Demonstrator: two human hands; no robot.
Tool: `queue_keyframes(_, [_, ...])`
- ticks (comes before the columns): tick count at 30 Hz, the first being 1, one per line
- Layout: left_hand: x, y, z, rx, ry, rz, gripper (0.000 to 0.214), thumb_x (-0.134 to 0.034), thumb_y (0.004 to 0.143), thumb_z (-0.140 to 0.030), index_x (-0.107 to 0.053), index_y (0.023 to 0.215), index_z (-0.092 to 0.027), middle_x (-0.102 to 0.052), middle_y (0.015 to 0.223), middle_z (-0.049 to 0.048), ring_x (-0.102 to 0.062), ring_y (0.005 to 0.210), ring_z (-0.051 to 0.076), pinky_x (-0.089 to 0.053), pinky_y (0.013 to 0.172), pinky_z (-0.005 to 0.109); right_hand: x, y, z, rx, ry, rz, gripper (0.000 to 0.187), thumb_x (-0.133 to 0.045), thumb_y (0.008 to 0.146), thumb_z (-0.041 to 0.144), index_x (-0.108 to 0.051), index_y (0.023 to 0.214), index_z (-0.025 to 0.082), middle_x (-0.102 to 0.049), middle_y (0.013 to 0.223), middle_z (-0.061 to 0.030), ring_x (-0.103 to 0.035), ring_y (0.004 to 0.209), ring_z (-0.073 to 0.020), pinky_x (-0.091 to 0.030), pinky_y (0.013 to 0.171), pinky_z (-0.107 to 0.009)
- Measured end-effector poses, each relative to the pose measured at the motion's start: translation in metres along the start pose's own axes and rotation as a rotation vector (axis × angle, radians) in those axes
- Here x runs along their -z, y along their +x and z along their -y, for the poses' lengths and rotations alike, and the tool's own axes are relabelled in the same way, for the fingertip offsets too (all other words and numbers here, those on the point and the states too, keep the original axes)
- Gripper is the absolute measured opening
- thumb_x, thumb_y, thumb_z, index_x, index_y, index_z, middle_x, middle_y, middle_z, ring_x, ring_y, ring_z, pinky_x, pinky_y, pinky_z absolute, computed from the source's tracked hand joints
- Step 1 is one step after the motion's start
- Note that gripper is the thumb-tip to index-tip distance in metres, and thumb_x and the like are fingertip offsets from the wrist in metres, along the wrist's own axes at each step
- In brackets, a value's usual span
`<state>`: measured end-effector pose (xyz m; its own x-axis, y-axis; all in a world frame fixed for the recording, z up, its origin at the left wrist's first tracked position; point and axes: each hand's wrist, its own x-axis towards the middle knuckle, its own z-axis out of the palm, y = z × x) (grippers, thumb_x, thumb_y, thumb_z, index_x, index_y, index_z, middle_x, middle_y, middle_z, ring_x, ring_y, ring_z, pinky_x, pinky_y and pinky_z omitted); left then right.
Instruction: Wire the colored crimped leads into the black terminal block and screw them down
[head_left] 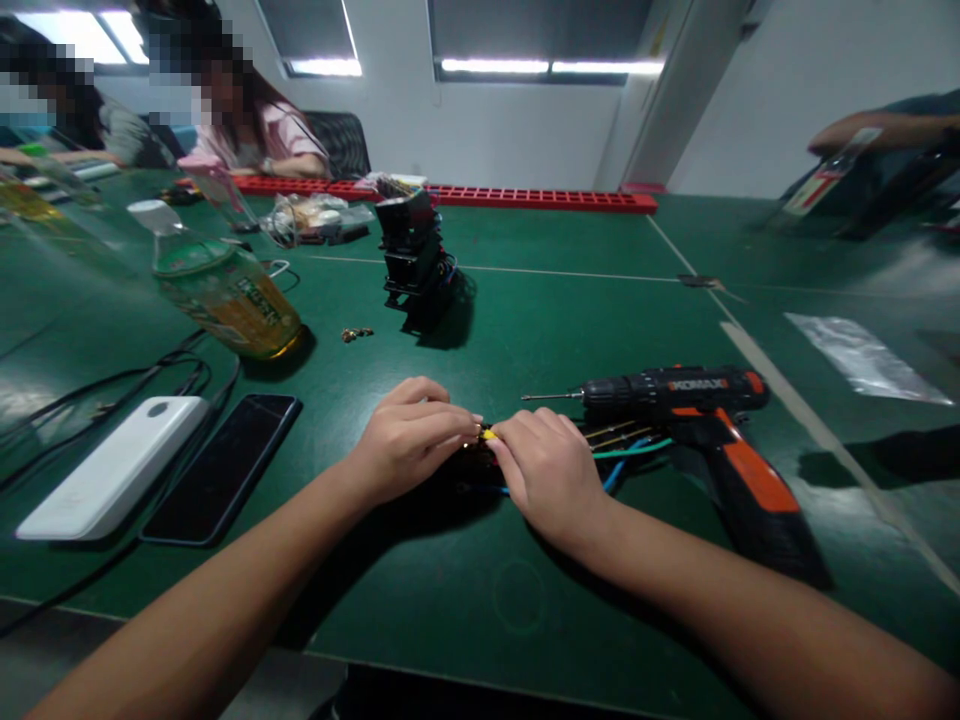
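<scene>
In the middle of the green table (420,620), both hands meet over a dark wired assembly (622,437) with brass-coloured rods and blue and green wires. My left hand (412,440) is closed on its left end, where bits of brass show at the fingertips. My right hand (551,475) lies across it, thumb and forefinger pinched at a small yellow piece (489,435). Fingers cover most of the assembly between them. Just right of it lies a black and orange cordless drill (675,392), its bit pointing left.
A phone (221,470) and a white power bank (112,468) lie left, with black cables. Beyond stand a tea bottle (225,290) and a stack of black parts (412,255). Small brass pieces (355,334) lie between. People sit across the table and at the right.
</scene>
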<state>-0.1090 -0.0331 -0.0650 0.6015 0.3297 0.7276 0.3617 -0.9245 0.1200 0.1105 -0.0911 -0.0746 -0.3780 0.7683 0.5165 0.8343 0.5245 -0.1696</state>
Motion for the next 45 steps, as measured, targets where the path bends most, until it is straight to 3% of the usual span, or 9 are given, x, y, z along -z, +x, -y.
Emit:
queue_keyframes(22, [0.001, 0.002, -0.002, 0.049, -0.064, 0.086, 0.008, -0.066, 0.099, -0.014, -0.071, 0.1, -0.02, -0.081, 0.096, 0.0009, -0.063, 0.086, 0.017, -0.056, 0.082, 0.031, 0.001, 0.0, 0.001, 0.04, -0.011, -0.018, 0.027, -0.047, 0.107, 0.025, -0.068, 0.09, 0.018, -0.064, 0.083, -0.0022, -0.048, 0.08, -0.0194, -0.025, 0.075, -0.035])
queue_keyframes(31, [0.002, 0.003, -0.004, 0.045, -0.103, 0.095, 0.008, -0.065, 0.099, -0.015, -0.071, 0.096, -0.02, -0.077, 0.087, 0.0015, -0.06, 0.08, 0.017, -0.054, 0.075, 0.029, 0.009, -0.002, 0.003, -0.024, 0.029, 0.117, 0.017, -0.053, 0.102, 0.026, -0.067, 0.099, 0.016, -0.064, 0.093, -0.0058, -0.055, 0.089, -0.0216, -0.03, 0.08, -0.033])
queue_keyframes(38, [0.002, 0.0, -0.003, 0.084, -0.104, 0.142, 0.01, -0.063, 0.1, -0.017, -0.072, 0.097, -0.019, -0.076, 0.087, 0.0031, -0.059, 0.083, 0.018, -0.055, 0.075, 0.03, 0.028, 0.001, 0.004, -0.009, -0.163, 0.276, 0.011, -0.056, 0.098, 0.013, -0.065, 0.093, 0.018, -0.06, 0.092, -0.0062, -0.05, 0.083, -0.0213, -0.029, 0.077, -0.033])
queue_keyframes(45, [0.003, 0.002, -0.006, 0.118, -0.174, 0.129, 0.007, -0.067, 0.095, -0.014, -0.072, 0.098, -0.019, -0.074, 0.084, 0.0024, -0.059, 0.082, 0.018, -0.052, 0.074, 0.029, 0.028, -0.001, 0.0, 0.102, -0.212, 0.187, 0.013, -0.054, 0.099, 0.013, -0.061, 0.09, 0.018, -0.058, 0.085, -0.0044, -0.044, 0.078, -0.0209, -0.023, 0.073, -0.034])
